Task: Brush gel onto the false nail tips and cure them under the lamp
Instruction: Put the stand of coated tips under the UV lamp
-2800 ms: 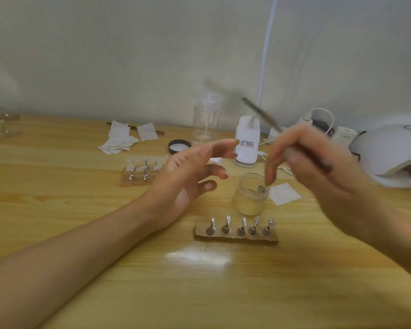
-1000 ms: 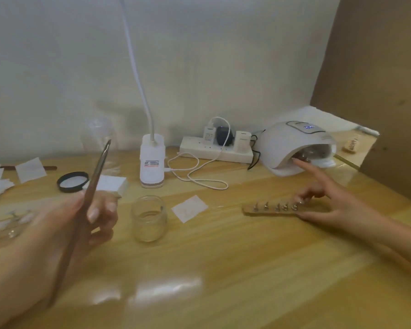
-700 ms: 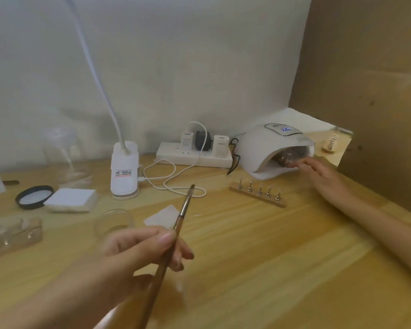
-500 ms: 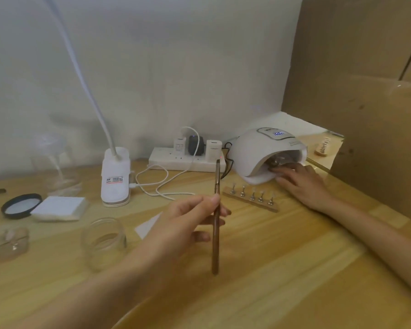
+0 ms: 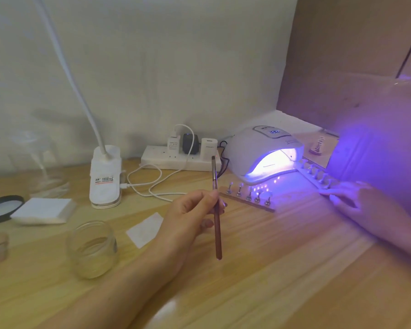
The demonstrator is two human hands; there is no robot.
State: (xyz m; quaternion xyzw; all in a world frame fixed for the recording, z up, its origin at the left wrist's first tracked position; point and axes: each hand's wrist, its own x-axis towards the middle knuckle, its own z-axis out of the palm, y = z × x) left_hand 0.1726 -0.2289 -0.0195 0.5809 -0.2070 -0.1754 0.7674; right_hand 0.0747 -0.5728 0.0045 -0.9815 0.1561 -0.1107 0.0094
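My left hand (image 5: 190, 217) pinches a thin brown gel brush (image 5: 217, 224) upright over the middle of the table, bristles up. Behind it a wooden holder (image 5: 247, 201) with several false nail tips lies just in front of the white curing lamp (image 5: 259, 148), which glows violet. To the right, a second pale holder strip (image 5: 314, 173) with several tips runs from the lamp's mouth toward my right hand (image 5: 365, 205). That hand pinches the strip's near end between fingers and thumb.
A small glass jar (image 5: 93, 248) stands at the near left, with a white wipe (image 5: 145, 229) beside it. Further left are a pad stack (image 5: 43, 210) and a black lid (image 5: 3, 207). A clip light's base (image 5: 105, 176), cables and a power strip (image 5: 176, 160) line the back. A brown panel closes off the right.
The lamp has lit up violet. My right hand has drawn back from the lamp's mouth, and a second holder strip now lies there. My left hand keeps the brush upright.
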